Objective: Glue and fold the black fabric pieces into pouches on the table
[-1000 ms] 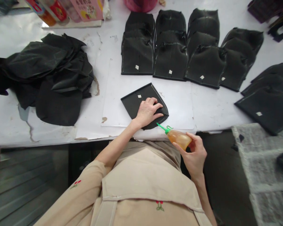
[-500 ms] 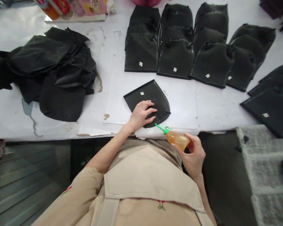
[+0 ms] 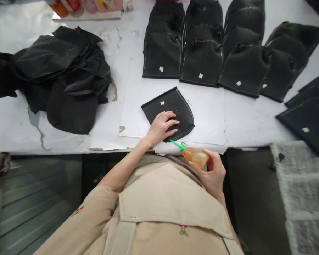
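A black leather-like piece (image 3: 182,109) with a curved edge, a straight folded edge and a small pale sticker lies on white paper near the table's front edge. My left hand (image 3: 163,125) rests on it with fingers spread, pressing it flat. In my right hand (image 3: 214,170) is a glue bottle (image 3: 195,157), a squeezable one with amber liquid and a green nozzle. The bottle lies tilted, and its nozzle tip meets or nearly meets the piece's lower curved edge; I cannot tell whether they touch.
Several similar black pieces (image 3: 162,53) overlap in rows at the back and right. At the left is a heap of loose black sheets (image 3: 69,78). Bottles (image 3: 58,7) stand at the back left. A grey, fuzzy-surfaced slab (image 3: 297,177) is at the lower right.
The glue bottle's nozzle has moved left along the piece's lower curved edge with my right hand. My left hand stays on the piece. The whole view has shifted slightly.
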The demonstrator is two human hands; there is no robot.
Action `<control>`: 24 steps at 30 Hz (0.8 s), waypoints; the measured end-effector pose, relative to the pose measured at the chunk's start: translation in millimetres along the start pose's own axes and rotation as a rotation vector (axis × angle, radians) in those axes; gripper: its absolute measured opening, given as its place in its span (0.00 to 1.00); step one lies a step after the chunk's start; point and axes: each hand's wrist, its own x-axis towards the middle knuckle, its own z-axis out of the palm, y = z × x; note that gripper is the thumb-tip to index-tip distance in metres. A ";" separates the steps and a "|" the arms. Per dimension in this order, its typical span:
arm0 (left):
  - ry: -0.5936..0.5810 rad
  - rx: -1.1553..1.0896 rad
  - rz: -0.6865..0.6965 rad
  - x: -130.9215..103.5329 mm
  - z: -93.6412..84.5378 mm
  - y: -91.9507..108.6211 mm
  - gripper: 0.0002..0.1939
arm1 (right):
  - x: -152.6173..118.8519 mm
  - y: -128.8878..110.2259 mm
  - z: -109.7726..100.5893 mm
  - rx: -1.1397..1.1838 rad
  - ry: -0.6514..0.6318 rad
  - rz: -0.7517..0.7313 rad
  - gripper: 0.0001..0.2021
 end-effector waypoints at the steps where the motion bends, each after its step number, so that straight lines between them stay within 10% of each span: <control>1: 0.006 -0.007 0.004 0.1 -0.2 -0.3 0.14 | 0.0 -0.1 1.0 0.006 -0.003 0.001 0.29; 17: 0.021 -0.045 0.010 -0.6 0.6 -2.3 0.14 | 4.1 -1.3 10.1 0.046 -0.015 0.013 0.29; 24: 0.055 -0.071 0.032 0.4 2.1 -4.0 0.13 | 4.6 -7.6 0.1 0.347 -0.088 0.369 0.29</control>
